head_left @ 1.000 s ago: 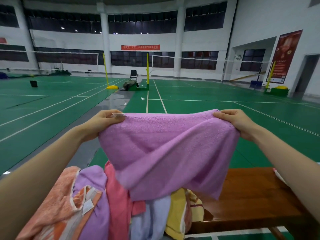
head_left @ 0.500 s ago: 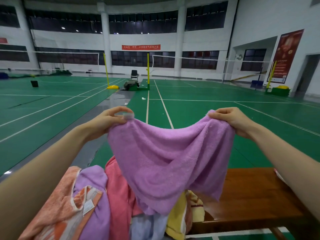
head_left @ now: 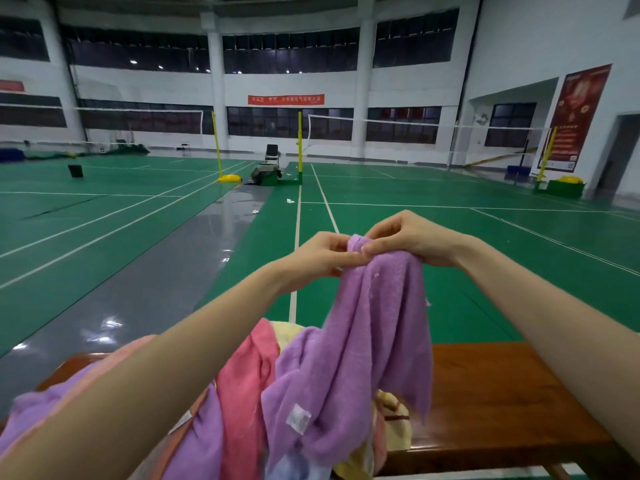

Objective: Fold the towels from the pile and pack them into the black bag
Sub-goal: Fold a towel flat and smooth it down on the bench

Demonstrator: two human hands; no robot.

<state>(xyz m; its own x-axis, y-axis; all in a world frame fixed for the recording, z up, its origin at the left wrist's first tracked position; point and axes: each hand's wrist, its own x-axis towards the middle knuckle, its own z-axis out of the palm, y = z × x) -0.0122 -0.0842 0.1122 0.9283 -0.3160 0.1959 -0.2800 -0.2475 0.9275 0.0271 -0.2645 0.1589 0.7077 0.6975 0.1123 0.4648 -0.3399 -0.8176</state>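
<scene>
A purple towel point(head_left: 360, 348) hangs folded in half from both my hands, held up in front of me. My left hand point(head_left: 320, 256) and my right hand point(head_left: 412, 239) pinch its top corners, which are pressed together. A white label shows low on the hanging cloth. Under it lies the pile of towels point(head_left: 242, 403): pink, purple, orange-striped, yellow and pale blue. The black bag is not in view.
The pile sits on a brown wooden bench point(head_left: 502, 400), whose right part is bare. Beyond lies a green badminton court floor point(head_left: 415, 216) with white lines, yellow net posts point(head_left: 300, 147) and a grey strip on the left.
My hands came together from a wide spread, bringing the towel's two top corners to meet. The towel now hangs doubled and narrower.
</scene>
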